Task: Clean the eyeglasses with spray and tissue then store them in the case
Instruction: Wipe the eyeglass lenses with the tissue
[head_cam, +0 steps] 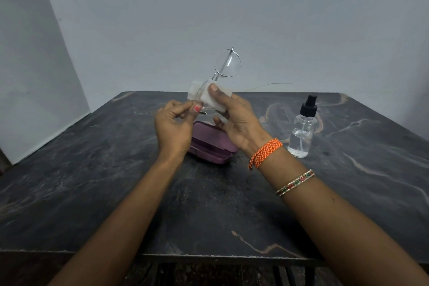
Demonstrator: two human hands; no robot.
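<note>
Thin metal-rimmed eyeglasses (228,62) are held up above the table, tilted so one lens points upward. My left hand (174,125) pinches the frame at its lower end. My right hand (234,118) presses a folded white tissue (209,94) around the lower lens, thumb on top. Beneath both hands a purple glasses case (212,144) lies on the table; whether its lid is open I cannot tell. To the right stands a clear spray bottle (301,133) with a black nozzle, upright and untouched.
The dark marbled table (92,181) has its front edge near the bottom of the view. A white board (34,65) leans at the table's left side. A grey wall rises behind.
</note>
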